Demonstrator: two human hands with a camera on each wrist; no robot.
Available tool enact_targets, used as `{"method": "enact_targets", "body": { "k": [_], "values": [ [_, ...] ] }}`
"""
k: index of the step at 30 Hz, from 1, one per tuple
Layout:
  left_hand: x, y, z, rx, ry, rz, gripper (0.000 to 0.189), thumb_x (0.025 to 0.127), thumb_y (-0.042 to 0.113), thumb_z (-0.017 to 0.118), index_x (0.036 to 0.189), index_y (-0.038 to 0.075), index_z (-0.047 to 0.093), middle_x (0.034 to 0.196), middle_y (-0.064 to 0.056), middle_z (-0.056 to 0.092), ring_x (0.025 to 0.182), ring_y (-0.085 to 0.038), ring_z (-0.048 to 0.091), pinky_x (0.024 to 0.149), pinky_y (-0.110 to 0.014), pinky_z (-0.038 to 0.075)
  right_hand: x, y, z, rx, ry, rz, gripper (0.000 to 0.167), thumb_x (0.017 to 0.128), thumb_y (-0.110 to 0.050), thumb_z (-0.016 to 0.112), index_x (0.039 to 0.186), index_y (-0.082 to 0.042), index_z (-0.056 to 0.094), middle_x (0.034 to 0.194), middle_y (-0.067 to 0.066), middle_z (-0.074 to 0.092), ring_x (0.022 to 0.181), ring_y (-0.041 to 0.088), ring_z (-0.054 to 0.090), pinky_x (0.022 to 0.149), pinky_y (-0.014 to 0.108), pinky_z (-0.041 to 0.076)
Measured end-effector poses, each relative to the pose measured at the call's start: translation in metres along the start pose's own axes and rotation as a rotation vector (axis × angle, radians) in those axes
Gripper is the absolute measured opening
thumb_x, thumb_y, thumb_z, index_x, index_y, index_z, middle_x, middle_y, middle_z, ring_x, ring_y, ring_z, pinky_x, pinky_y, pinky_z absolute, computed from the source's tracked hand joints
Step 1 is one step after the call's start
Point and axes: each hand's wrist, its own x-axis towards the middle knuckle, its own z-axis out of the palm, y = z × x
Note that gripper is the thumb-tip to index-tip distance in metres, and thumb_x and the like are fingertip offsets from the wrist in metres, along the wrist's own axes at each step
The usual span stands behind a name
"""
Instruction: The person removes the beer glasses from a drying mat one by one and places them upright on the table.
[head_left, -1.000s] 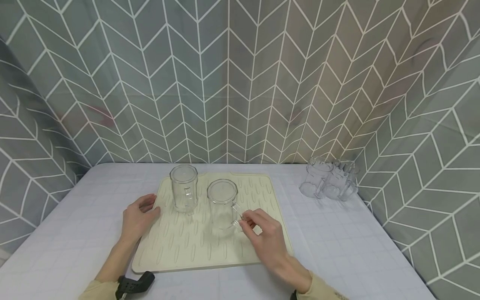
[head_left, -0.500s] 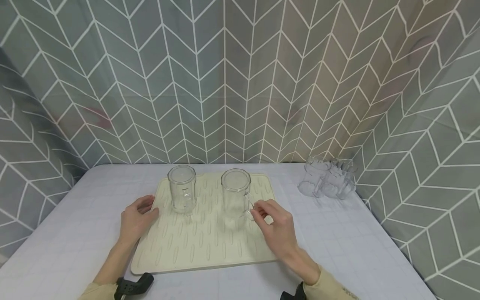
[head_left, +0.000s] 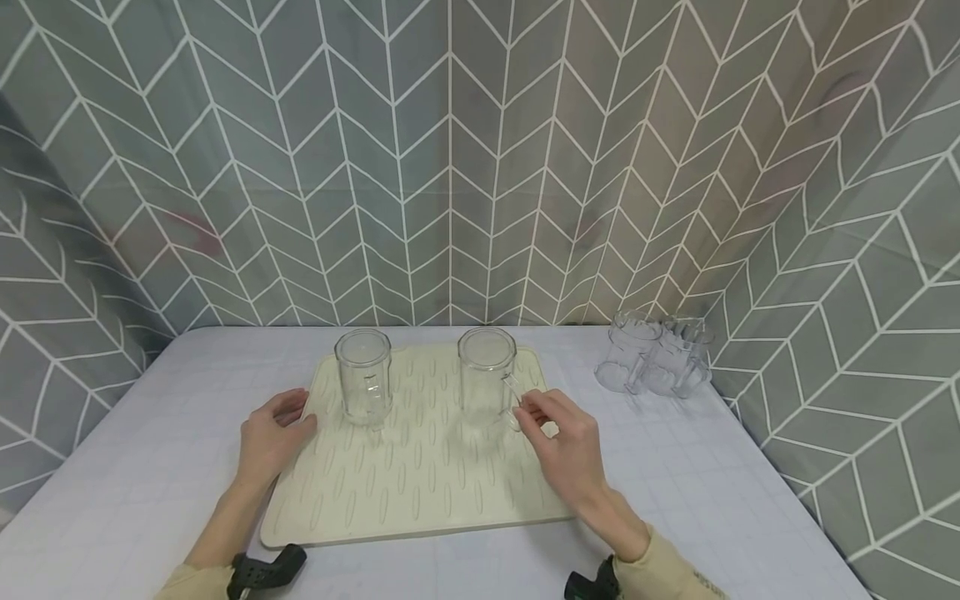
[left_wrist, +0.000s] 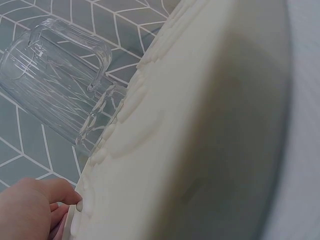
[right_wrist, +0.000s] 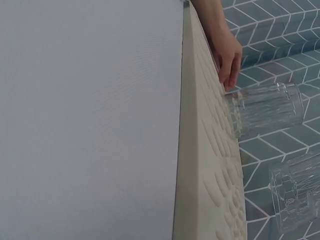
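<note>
A cream ridged drying mat (head_left: 420, 500) lies on the table. My left hand (head_left: 273, 433) grips its left edge, the thumb on top in the left wrist view. On the mat's left half stands a clear glass mug (head_left: 365, 379), upright. My right hand (head_left: 566, 450) pinches the handle of a second clear glass mug (head_left: 486, 379) over the mat's right half. In the right wrist view this held mug (right_wrist: 297, 192) is upright relative to the mat, with a gap between its base and the mat. The right hand itself is out of that view.
Two more clear glass mugs (head_left: 652, 358) stand close together at the table's back right. A white cloth (head_left: 420, 575) covers the table. Grey patterned curtains (head_left: 480, 167) hang behind it and along both sides.
My right hand has carried its mug to the right and back over the mat. The left hand stays at the mat's left edge, and the other mugs have not moved.
</note>
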Motion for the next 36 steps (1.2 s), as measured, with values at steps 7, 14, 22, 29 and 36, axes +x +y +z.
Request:
{"method": "enact_targets", "body": {
  "k": [7,14,22,29,36],
  "values": [
    [0.0002,0.0004,-0.0012,-0.005,-0.003,-0.002,0.053,0.093,0.012,0.064,0.141,-0.005,0.049,0.134,-0.030,0.057,0.123,-0.044,0.060,0.101,-0.045,0.051,0.0029,0.0004,-0.0019,-0.014,0.023,-0.042,0.014,0.081,0.004,0.078,0.090,-0.005,0.073,0.080,-0.002,0.067,0.068,0.008,0.065,0.062,0.019,0.057],
    [0.0004,-0.0009,-0.0019,-0.008,0.000,0.001,0.053,0.092,0.012,0.065,0.141,-0.005,0.049,0.134,-0.030,0.058,0.122,-0.044,0.060,0.101,-0.045,0.052,0.0042,-0.0006,-0.0017,-0.014,0.018,-0.051,0.014,0.081,0.005,0.077,0.091,-0.005,0.073,0.080,-0.003,0.067,0.068,0.008,0.064,0.061,0.019,0.057],
    [0.0028,-0.0018,-0.0003,-0.005,0.009,0.017,0.053,0.091,0.010,0.066,0.139,-0.004,0.051,0.132,-0.029,0.059,0.121,-0.043,0.061,0.100,-0.045,0.052,0.0040,0.0004,-0.0024,-0.034,0.024,-0.048,0.015,0.080,0.005,0.079,0.090,-0.004,0.073,0.080,-0.002,0.067,0.067,0.008,0.065,0.061,0.018,0.057],
    [0.0033,-0.0019,-0.0007,-0.004,0.003,0.018,0.052,0.092,0.011,0.065,0.140,-0.004,0.051,0.132,-0.029,0.059,0.121,-0.043,0.061,0.100,-0.045,0.052,0.0041,0.0006,-0.0024,-0.042,0.021,-0.041,0.014,0.080,0.005,0.079,0.090,-0.004,0.073,0.079,-0.002,0.067,0.067,0.007,0.064,0.060,0.017,0.056],
    [0.0032,-0.0034,-0.0004,-0.003,0.009,0.029,0.052,0.091,0.010,0.065,0.139,-0.005,0.051,0.131,-0.029,0.059,0.120,-0.044,0.061,0.099,-0.044,0.052,0.0036,0.0000,-0.0024,-0.054,0.016,-0.040,0.014,0.080,0.004,0.080,0.089,-0.003,0.073,0.078,-0.002,0.066,0.067,0.007,0.064,0.058,0.017,0.055]
  ]
}}
